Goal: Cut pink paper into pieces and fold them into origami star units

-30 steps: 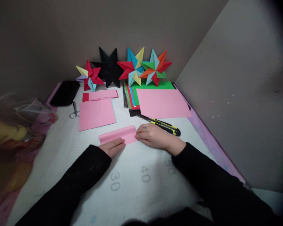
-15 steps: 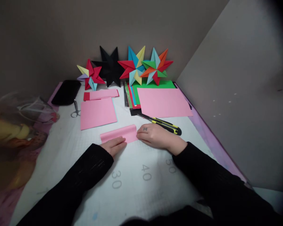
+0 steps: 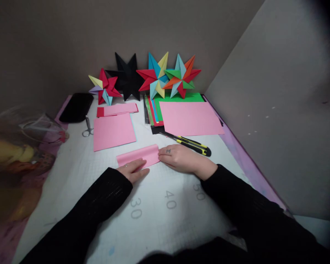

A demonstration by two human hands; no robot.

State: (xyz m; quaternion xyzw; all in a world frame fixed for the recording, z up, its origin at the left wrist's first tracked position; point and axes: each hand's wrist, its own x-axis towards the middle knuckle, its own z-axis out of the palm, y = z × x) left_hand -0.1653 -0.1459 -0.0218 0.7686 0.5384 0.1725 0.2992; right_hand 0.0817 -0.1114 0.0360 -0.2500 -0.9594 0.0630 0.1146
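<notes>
A pink sheet of paper (image 3: pixel 139 154), bent over on itself with a rounded far edge, lies on the white gridded mat in front of me. My left hand (image 3: pixel 133 171) rests flat on its near left part, fingers stretched out and slightly apart. At the sheet's right end, my right hand (image 3: pixel 178 158) has its fingers pressed together on the edge of the paper; the thumb is hidden. Just beyond that hand lies a black and yellow utility knife (image 3: pixel 194 145), its blade pointing left.
Square pink paper (image 3: pixel 114 132), small scissors (image 3: pixel 87 128), narrow pink strips (image 3: pixel 121 109) and a dark phone-like slab (image 3: pixel 76 107) sit at left. A large pink sheet (image 3: pixel 192 119) tops coloured papers. Several folded paper stars (image 3: pixel 153 76) lean against the wall. A transparent bag (image 3: pixel 38 135) stands far left.
My left hand's fingers have spread a little apart on the pink paper. My right hand stays at the paper's right end. The whole view has shifted very slightly.
</notes>
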